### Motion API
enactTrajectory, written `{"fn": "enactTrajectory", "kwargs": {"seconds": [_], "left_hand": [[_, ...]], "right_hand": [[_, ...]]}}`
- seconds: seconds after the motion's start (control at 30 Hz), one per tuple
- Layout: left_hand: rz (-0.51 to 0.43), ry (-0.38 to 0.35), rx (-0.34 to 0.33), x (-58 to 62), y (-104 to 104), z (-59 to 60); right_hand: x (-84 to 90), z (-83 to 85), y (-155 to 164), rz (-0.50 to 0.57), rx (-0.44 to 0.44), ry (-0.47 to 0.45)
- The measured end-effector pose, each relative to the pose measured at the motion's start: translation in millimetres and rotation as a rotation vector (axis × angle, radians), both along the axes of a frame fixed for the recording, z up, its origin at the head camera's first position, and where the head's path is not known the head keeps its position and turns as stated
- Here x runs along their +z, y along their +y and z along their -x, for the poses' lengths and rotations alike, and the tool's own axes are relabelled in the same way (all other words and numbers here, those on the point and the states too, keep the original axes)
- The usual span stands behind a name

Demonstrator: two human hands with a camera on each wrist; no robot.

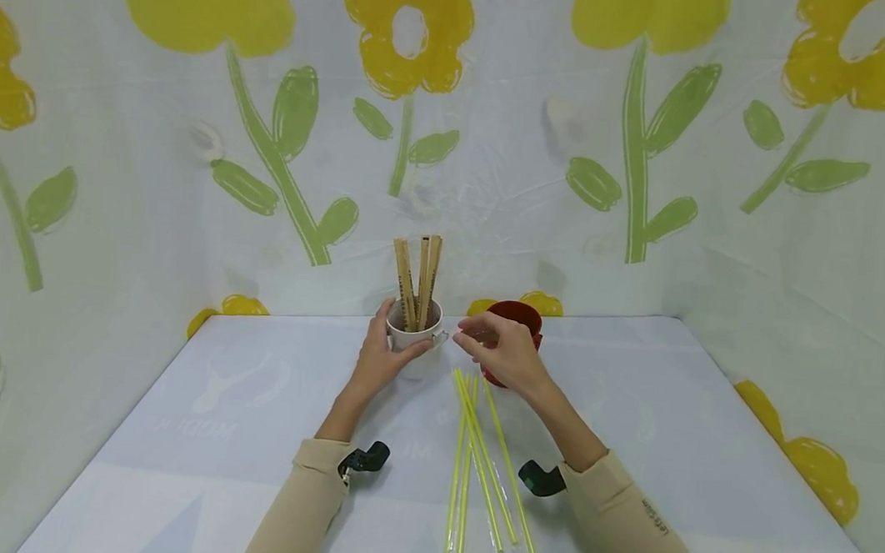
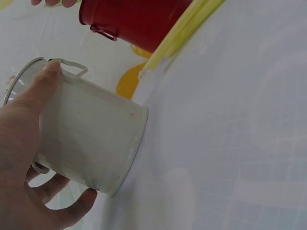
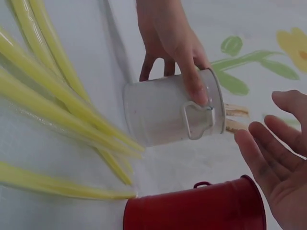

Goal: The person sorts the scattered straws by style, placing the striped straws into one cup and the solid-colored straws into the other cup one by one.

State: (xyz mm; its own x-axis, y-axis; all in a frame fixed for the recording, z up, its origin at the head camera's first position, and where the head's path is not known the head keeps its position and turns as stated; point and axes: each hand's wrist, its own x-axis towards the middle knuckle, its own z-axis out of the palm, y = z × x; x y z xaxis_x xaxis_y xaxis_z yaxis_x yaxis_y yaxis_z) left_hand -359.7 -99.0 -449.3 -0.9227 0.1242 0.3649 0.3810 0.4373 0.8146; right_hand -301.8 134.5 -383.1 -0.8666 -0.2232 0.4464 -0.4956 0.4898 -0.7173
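Observation:
My left hand (image 1: 380, 355) grips a small white metal bucket (image 2: 93, 132), thumb on the near side by its wire handle and fingers around the far side. Inside it stand several slim brown paper-wrapped sticks (image 1: 427, 280) with dark print. The right hand (image 1: 512, 351) hovers just right of the white bucket, fingers loosely bent and holding nothing. Partly hidden behind that hand is a red metal bucket (image 3: 192, 208) with a small side handle. Several yellow straws (image 1: 487, 463) in clear wrappers lie on the table between my forearms.
A pale cloth covers the table (image 1: 254, 434). Close behind the buckets rises a white curtain (image 1: 492, 187) printed with yellow flowers, and it runs along both sides too.

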Motion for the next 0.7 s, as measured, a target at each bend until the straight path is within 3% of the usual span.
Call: {"fn": "enactTrajectory", "kwargs": {"seconds": [0.37,0.57,0.7], "left_hand": [[0.035,-0.007,0.003,2.5,1.0,1.0],[0.085,-0.011,0.030,6.1,-0.7,0.0],[0.140,-0.022,0.062,8.3,-2.0,-1.7]], "right_hand": [[6.3,4.5,17.1,0.033,-0.009,0.038],[8.4,7.3,25.1,0.022,-0.007,0.115],[7.1,10.9,32.1,-0.007,-0.039,0.111]]}}
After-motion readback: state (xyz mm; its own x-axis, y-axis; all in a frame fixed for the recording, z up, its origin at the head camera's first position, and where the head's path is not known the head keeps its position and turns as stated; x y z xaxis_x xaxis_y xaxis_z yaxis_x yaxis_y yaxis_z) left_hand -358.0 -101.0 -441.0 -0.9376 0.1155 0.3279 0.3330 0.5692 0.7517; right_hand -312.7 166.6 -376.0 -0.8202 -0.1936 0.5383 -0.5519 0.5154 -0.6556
